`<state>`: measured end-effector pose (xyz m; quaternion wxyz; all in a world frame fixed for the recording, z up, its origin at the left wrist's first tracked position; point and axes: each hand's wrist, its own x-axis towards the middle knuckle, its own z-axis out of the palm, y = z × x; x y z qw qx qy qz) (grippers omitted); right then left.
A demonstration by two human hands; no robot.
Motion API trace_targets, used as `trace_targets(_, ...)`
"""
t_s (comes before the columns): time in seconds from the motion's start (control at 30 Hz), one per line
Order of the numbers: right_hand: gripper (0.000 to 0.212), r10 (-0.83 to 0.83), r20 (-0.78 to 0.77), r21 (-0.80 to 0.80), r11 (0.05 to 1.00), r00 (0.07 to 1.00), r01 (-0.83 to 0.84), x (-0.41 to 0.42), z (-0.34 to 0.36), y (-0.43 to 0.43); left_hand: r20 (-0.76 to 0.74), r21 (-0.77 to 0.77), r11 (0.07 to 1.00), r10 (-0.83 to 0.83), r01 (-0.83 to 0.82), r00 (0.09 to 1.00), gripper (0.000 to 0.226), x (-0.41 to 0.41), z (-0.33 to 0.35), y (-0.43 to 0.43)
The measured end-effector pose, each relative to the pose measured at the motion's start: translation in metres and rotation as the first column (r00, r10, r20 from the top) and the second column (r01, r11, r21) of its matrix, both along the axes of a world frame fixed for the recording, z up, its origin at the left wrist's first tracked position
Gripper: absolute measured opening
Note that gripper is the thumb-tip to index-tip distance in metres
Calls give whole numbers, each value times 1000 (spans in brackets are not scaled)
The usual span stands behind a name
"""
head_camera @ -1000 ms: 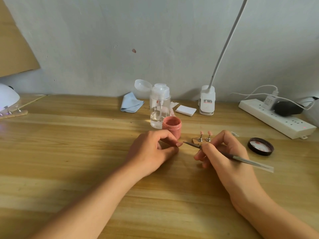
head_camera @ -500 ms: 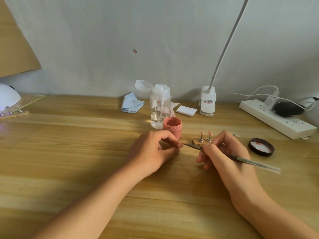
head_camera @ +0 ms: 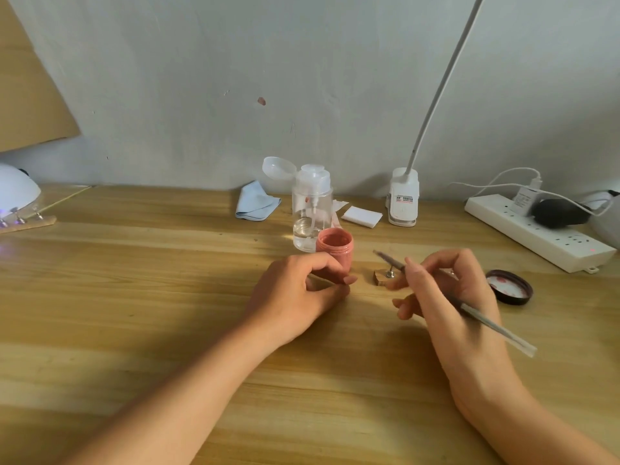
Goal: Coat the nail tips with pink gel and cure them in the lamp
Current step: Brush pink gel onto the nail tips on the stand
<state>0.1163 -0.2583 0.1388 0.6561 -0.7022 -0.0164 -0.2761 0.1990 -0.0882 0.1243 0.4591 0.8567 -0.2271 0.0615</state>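
Note:
My left hand (head_camera: 295,293) rests on the wooden table, thumb and index finger pinching a small pink nail tip (head_camera: 350,280) in front of the open pink gel jar (head_camera: 335,245). Held like a pen in my right hand (head_camera: 446,297), the thin gel brush (head_camera: 392,261) has its tip raised just right of the jar. Under that hand's fingers stands a small wooden block with metal tip holders (head_camera: 380,278), mostly hidden. At the far left edge sits the white curing lamp (head_camera: 13,193), lit violet, a wooden strip of tips (head_camera: 27,223) lying at its mouth.
The jar's black lid (head_camera: 510,286) lies to the right of my right hand. Behind the jar are a clear pump bottle (head_camera: 312,213), a blue cloth (head_camera: 256,204), a white pad (head_camera: 362,216) and a clip lamp base (head_camera: 402,199). A power strip (head_camera: 536,229) runs along the right.
My right hand has lifted the brush off the nail tip in my left fingers; its tip now points up beside the jar. The right hand now covers most of the wooden block.

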Motion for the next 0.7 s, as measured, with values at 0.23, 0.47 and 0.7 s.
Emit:
trace_targets(0.23,10,-95,49,-123,987,994,101,4,0,-9,144,-129,990,-46,65,988,14,-9,5,-5)
trace_targets(0.47,35,7,37,-306,952,999,4,3,-6,-5,39,-297,931,-209,211,977,24,-21,13,-20)
trace_targets(0.7,36,-22,173,-425,900,985,95,-1,-2,-3,-61,-326,920,-251,218,966,17,-22,15,-24)
